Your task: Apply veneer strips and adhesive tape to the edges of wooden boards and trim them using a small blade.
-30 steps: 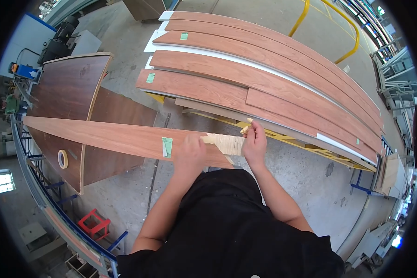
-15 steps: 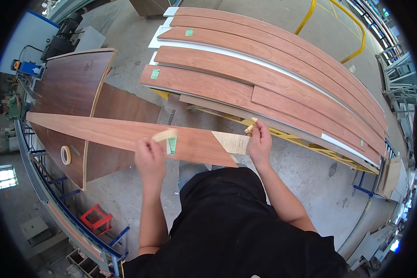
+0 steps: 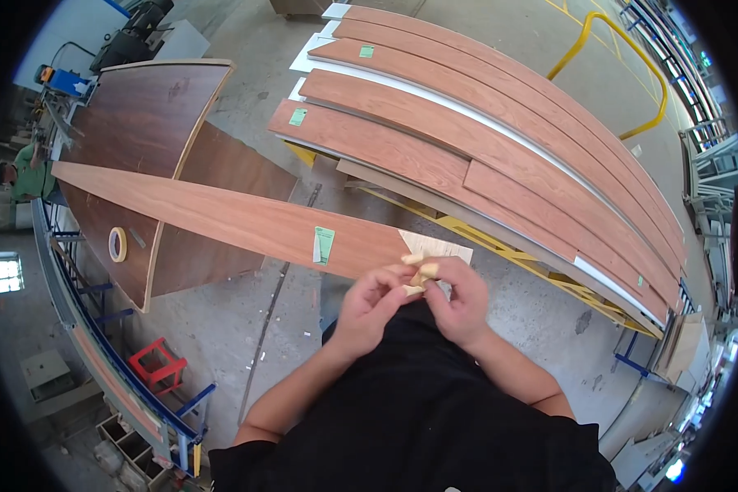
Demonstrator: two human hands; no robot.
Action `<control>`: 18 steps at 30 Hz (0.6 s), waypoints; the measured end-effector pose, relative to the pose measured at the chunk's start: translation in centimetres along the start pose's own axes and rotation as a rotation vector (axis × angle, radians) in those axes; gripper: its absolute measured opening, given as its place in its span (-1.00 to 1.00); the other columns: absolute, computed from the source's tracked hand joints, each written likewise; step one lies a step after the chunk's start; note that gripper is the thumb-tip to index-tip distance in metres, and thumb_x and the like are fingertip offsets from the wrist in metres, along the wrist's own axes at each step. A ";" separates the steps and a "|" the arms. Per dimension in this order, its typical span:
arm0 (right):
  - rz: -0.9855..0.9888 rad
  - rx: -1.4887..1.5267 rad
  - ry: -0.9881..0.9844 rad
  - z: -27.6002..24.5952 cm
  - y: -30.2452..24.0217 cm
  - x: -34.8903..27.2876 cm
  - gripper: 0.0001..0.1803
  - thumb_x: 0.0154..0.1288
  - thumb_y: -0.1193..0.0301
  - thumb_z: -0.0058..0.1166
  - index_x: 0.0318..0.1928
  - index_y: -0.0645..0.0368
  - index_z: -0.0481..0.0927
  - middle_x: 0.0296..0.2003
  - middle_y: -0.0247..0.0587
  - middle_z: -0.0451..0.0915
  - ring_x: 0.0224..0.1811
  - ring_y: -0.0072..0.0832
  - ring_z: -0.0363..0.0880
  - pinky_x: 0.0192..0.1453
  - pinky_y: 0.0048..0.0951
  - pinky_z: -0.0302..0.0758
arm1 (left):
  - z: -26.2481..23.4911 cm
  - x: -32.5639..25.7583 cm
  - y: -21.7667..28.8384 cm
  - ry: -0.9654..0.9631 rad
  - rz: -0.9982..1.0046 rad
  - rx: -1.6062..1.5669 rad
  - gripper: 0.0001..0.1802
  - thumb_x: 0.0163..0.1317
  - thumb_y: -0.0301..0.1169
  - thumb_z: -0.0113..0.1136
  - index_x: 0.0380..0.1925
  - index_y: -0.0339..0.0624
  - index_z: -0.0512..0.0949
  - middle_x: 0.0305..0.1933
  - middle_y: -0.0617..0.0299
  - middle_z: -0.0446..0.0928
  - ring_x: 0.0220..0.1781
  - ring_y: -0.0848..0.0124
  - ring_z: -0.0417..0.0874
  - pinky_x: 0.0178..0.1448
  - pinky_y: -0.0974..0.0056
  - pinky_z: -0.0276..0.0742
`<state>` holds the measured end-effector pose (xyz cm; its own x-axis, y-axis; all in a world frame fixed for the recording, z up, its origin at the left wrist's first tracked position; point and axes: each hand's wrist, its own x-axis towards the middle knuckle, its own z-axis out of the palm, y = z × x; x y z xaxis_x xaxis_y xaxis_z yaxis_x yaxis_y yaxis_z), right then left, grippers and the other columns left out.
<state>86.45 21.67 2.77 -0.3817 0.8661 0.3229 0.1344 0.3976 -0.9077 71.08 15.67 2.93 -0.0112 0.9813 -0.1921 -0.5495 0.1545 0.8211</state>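
My left hand (image 3: 369, 313) and my right hand (image 3: 461, 303) have come together in front of my body. Between their fingertips is crumpled pale-yellow masking tape (image 3: 419, 277); both hands are closed on it. Just beyond them lies a long reddish wooden plank (image 3: 246, 220) that narrows toward its far left end. A green label (image 3: 323, 246) is stuck on the plank, left of my hands. At the near right end, a pale, lighter wood piece (image 3: 439, 245) meets the plank along a slanted line, partly hidden by my fingers.
A masking tape roll (image 3: 118, 244) rests on dark brown panels (image 3: 152, 123) at the left. More reddish planks (image 3: 402, 139) lie on a yellow-framed cart (image 3: 459, 225). A red stool (image 3: 157, 365) stands lower left. Far left is a person in green (image 3: 33, 170). A yellow rail (image 3: 660, 74) rises upper right.
My left hand has moved right from beside the green label, bringing its tape strip to the crumpled tape in my right hand. My right hand has come slightly nearer to me. The view has shifted.
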 end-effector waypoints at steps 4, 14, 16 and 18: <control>-0.029 0.001 0.029 0.7 0.0 -0.1 -0.72 0.07 0.69 0.14 -0.15 0.23 0.54 -0.20 -0.09 0.57 -0.19 -0.32 0.57 -0.09 -0.40 0.49 | -0.7 -0.3 -1.0 0.020 -0.097 -0.289 -0.83 0.34 -0.56 -0.02 -0.08 -0.28 0.39 0.18 0.06 0.36 0.17 0.35 0.46 0.20 0.18 0.50; 0.178 0.137 -0.464 -0.3 -0.6 1.4 -0.66 0.08 0.55 0.24 -0.07 0.21 0.58 -0.29 -0.16 0.62 -0.31 -0.36 0.62 -0.17 -0.49 0.54 | -3.9 -2.5 -2.5 0.207 -0.198 -0.300 -0.80 0.37 -0.51 -0.04 -0.05 -0.28 0.44 -0.13 0.06 0.56 -0.22 0.34 0.63 -0.12 0.29 0.60; 0.415 0.269 -0.433 -0.3 1.0 1.9 -0.68 0.13 0.50 0.20 -0.06 0.23 0.58 -0.31 -0.15 0.63 -0.31 -0.42 0.62 -0.16 -0.49 0.53 | -5.3 -2.6 -2.5 0.287 -0.173 -0.319 -0.81 0.38 -0.50 -0.05 -0.06 -0.28 0.43 -0.14 0.04 0.56 -0.24 0.33 0.63 -0.15 0.29 0.60; 0.429 0.014 -0.241 0.4 3.0 3.4 -0.68 0.18 0.50 0.18 -0.03 0.30 0.56 -0.26 -0.23 0.65 -0.25 -0.58 0.60 -0.10 -0.53 0.51 | -6.3 -2.8 -1.8 0.409 -0.170 -0.295 -0.83 0.39 -0.46 -0.06 -0.09 -0.28 0.42 -0.17 0.03 0.56 -0.30 0.34 0.63 -0.25 0.31 0.58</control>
<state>85.23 25.72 1.03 -0.4954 0.8556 -0.1505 0.3139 0.0148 -0.9493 66.88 11.88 -1.39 -0.1936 0.8114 -0.5515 -0.7830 0.2109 0.5852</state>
